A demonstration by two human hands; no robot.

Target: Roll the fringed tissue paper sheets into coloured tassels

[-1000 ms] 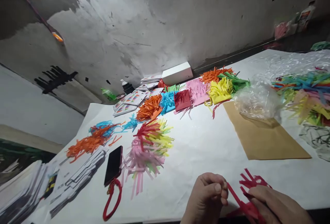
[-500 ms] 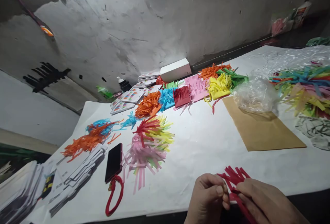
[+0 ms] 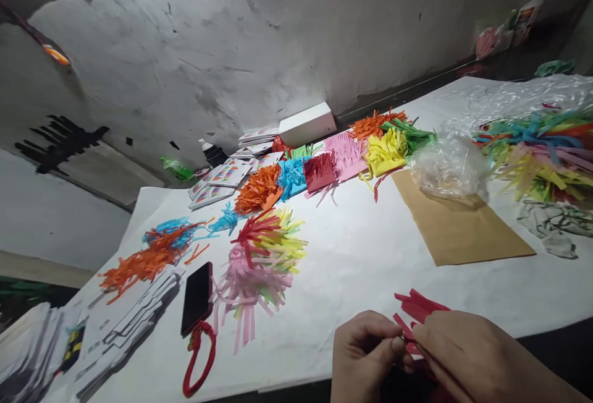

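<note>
At the table's near edge both hands meet over a bundle of red fringed paper strips (image 3: 418,305). My left hand (image 3: 365,356) pinches the strips' near end between thumb and fingers. My right hand (image 3: 467,353) lies over the bundle from the right and grips it too, hiding most of it; only the red tips stick out beyond the fingers. Further left on the white table cover (image 3: 365,254) lies a heap of pink, yellow and red fringed strips (image 3: 259,261).
A black phone (image 3: 197,296) with a red wrist loop (image 3: 199,360) lies left of the heap. Orange and blue strips (image 3: 148,258), a row of coloured fringe stacks (image 3: 324,165), a white box (image 3: 306,123), a brown paper sheet (image 3: 456,227), clear plastic bags (image 3: 447,165) and printed cards (image 3: 125,322) surround them.
The red strips, splayed a second ago, have been gathered into a tighter bundle between my hands. My right hand has slid over them toward the left hand. The camera has shifted slightly.
</note>
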